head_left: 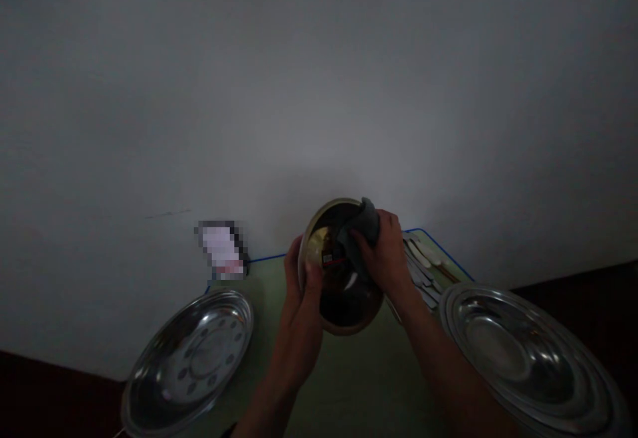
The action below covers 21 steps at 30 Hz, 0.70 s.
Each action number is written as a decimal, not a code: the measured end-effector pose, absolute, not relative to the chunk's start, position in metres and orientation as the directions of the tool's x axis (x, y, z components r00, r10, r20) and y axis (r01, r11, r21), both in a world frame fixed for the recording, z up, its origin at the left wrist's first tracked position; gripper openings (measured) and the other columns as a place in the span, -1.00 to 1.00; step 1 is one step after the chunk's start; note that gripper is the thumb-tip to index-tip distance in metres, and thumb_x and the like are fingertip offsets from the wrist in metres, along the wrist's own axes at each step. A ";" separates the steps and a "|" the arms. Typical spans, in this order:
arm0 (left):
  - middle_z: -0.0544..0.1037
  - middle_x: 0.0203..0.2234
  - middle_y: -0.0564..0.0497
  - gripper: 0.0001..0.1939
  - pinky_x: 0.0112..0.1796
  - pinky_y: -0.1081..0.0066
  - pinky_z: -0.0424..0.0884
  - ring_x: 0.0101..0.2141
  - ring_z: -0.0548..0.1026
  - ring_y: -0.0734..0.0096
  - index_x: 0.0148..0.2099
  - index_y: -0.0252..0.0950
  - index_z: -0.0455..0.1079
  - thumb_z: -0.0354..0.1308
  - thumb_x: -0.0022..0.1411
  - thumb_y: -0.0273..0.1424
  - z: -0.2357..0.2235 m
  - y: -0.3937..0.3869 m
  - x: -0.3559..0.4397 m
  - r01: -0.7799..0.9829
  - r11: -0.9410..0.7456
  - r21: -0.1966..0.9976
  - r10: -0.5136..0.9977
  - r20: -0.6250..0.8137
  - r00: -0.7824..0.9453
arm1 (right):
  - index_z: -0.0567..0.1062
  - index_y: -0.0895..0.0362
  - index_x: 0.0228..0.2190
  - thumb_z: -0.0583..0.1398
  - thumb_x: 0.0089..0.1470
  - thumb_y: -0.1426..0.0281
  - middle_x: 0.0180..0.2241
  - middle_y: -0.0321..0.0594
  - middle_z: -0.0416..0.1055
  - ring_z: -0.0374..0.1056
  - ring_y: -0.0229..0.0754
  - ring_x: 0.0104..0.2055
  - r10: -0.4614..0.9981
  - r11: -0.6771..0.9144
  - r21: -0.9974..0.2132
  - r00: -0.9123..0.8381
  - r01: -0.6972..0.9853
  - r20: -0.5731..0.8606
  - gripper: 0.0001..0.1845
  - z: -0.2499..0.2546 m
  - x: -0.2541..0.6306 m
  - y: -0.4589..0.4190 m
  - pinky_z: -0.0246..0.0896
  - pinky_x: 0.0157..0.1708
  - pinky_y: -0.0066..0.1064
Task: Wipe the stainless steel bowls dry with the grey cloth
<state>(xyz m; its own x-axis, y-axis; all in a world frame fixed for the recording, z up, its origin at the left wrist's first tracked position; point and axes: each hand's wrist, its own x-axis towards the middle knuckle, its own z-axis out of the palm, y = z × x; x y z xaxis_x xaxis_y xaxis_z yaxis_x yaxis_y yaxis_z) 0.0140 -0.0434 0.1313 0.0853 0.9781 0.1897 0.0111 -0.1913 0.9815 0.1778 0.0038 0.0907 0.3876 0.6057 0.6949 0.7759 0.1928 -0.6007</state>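
A shiny metal bowl (349, 312) is held up over the table, tilted so that its inside faces me, with a small dark label (327, 256) in it. My left hand (305, 292) grips its left rim, thumb on the inner side and fingers behind. In my right hand (389, 252) is a bunched grey-green cloth (366, 222), pressed against the inside of the bowl at the upper right. The fingers under the cloth are partly hidden.
On the left of the green table (349, 385) stands a large metal basin (144, 378). Stacked metal basins (573, 371) stand at the right. Several pieces of cutlery (423, 272) lie behind my right forearm. A pixelated phone-like object (222, 250) is at the back left, near the wall (319, 92).
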 end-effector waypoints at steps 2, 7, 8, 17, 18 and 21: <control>0.37 0.15 -0.04 -0.42 0.10 0.29 0.28 0.15 0.32 0.23 0.27 -0.10 0.10 -0.07 0.26 -0.03 0.132 -0.039 0.012 0.041 -0.177 0.983 0.973 0.168 0.159 | 0.32 0.14 -0.06 0.12 0.11 0.25 -0.09 -0.01 0.27 0.21 0.06 -0.02 0.610 0.164 -0.565 0.367 0.809 0.702 -0.63 0.095 0.185 0.001 0.17 0.02 0.00; 0.44 0.09 -0.04 -0.52 0.07 0.32 0.30 0.10 0.37 0.19 0.18 -0.11 0.29 0.01 0.25 -0.11 0.140 -0.031 -0.002 0.113 -0.214 0.970 0.930 0.168 0.326 | 0.39 0.14 -0.12 0.16 0.10 0.29 -0.12 -0.03 0.26 0.21 0.05 -0.06 0.663 0.183 -0.461 0.237 0.868 0.710 -0.69 0.111 0.178 -0.011 0.20 -0.02 -0.04; 0.45 0.08 -0.03 -0.53 0.07 0.32 0.30 0.09 0.39 0.19 0.16 -0.11 0.32 0.03 0.25 -0.12 0.143 -0.031 -0.006 0.125 -0.217 0.968 0.926 0.164 0.340 | 0.39 0.13 -0.12 0.15 0.10 0.30 -0.12 -0.04 0.26 0.22 0.05 -0.06 0.674 0.200 -0.457 0.217 0.867 0.706 -0.70 0.114 0.173 -0.013 0.21 -0.03 -0.05; 0.50 0.04 0.00 -0.58 0.11 0.26 0.25 0.09 0.38 0.17 0.11 -0.11 0.39 0.08 0.23 -0.17 0.147 -0.025 -0.020 0.070 -0.213 0.974 0.925 0.178 0.336 | 0.33 0.14 -0.21 0.18 0.05 0.26 -0.23 -0.10 0.33 0.29 -0.03 -0.15 0.625 0.289 -0.579 0.308 0.762 0.718 -0.71 0.107 0.157 -0.006 0.25 -0.14 -0.17; 0.49 0.05 0.00 -0.59 0.12 0.25 0.23 0.10 0.37 0.17 0.10 -0.11 0.40 0.09 0.23 -0.18 0.146 -0.025 -0.019 0.061 -0.236 0.970 0.925 0.205 0.319 | 0.32 0.14 -0.24 0.19 0.03 0.24 -0.26 -0.12 0.34 0.30 -0.04 -0.17 0.623 0.283 -0.624 0.355 0.728 0.696 -0.71 0.103 0.160 -0.002 0.25 -0.16 -0.18; 0.48 0.06 0.03 -0.59 0.15 0.23 0.20 0.13 0.34 0.17 0.10 -0.09 0.40 0.10 0.22 -0.18 0.144 -0.024 -0.015 -0.024 -0.335 0.942 0.923 0.333 0.191 | 0.33 0.12 -0.28 0.24 -0.05 0.13 -0.31 -0.16 0.40 0.33 -0.06 -0.24 0.646 0.261 -0.822 0.541 0.506 0.538 -0.62 0.094 0.159 0.007 0.27 -0.23 -0.21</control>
